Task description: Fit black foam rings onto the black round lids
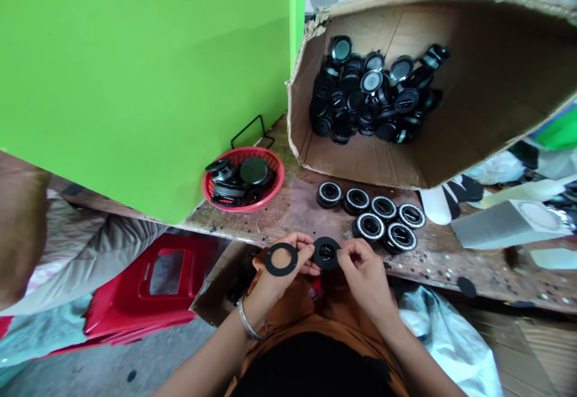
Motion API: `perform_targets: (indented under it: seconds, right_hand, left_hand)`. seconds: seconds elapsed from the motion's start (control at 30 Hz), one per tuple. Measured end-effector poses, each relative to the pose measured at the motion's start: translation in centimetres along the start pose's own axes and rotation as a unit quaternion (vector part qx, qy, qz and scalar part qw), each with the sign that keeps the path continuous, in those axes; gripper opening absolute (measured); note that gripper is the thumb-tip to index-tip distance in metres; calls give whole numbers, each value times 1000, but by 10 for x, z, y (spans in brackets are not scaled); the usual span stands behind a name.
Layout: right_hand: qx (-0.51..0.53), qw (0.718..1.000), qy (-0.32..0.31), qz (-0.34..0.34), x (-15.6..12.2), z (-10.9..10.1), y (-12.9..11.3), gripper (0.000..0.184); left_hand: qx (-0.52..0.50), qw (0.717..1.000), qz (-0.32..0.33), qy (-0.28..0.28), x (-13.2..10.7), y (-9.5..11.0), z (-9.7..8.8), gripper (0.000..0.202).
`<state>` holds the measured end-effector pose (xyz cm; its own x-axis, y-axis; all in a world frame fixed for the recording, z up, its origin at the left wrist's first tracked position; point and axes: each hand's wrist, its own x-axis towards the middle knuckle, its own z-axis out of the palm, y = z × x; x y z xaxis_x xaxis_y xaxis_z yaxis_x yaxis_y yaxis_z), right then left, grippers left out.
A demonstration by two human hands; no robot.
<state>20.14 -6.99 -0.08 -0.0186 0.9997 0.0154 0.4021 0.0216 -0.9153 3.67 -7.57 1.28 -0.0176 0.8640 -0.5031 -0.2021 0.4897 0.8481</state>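
My left hand [300, 253] pinches the left edge of a black round part [326, 253] with a slotted centre, held over my lap. Against the right edge of that same part rests my right hand [366, 271], thumb and fingers pressed together; whether a small piece is between them I cannot make out. A flat black ring [280, 271] lies over the back of my left hand near the wrist, skin showing through its hole. Just beyond my right hand, several black round pieces with silvery rims [370, 226] stand grouped on the worn wooden table [306, 205].
A large cardboard box [360, 166] on its side holds many black round parts. Left of it is a red basket [280, 181] of similar parts, beside a green panel [135, 72]. A grey-white block [491, 226] lies right. Another person's arm [20, 229] and a red stool [135, 289] are left.
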Motion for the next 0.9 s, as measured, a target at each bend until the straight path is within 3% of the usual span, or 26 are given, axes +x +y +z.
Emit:
perform_targets:
  seconds: [0.07, 0.17, 0.27, 0.37, 0.43, 0.6, 0.77, 0.9]
  right_hand:
    - [-104, 994, -19, -33, 0, -4, -3, 19]
    - [-177, 982, -64, -13, 3, -12, -4, 23]
    - [-50, 989, -121, 67, 8, -16, 0, 23]
    - [131, 957, -182, 184, 13, -11, 4, 34]
    - [178, 941, -189, 218, 17, -4, 5, 41]
    - [192, 950, -149, 195, 23, 5, 4, 47]
    - [198, 919, -264, 215, 26, -8, 7, 47]
    - [177, 933, -241, 198, 27, -6, 10, 47]
  left_hand:
    - [-3, 1000, 0, -5, 0, 1, -1, 29]
    - [-1, 1000, 2, -17, -3, 3, -2, 30]
    - [11, 999, -10, -30, -3, 4, -3, 32]
    - [23, 998, -25, -56, 6, 4, -2, 33]
    - [31, 996, -28, -76, 13, 4, 1, 33]
    - [63, 995, -15, -75, 15, 2, 4, 37]
    - [31, 997, 15, -63, -3, -7, 7, 49]
    - [42, 998, 34, -45, -6, -13, 14, 41]
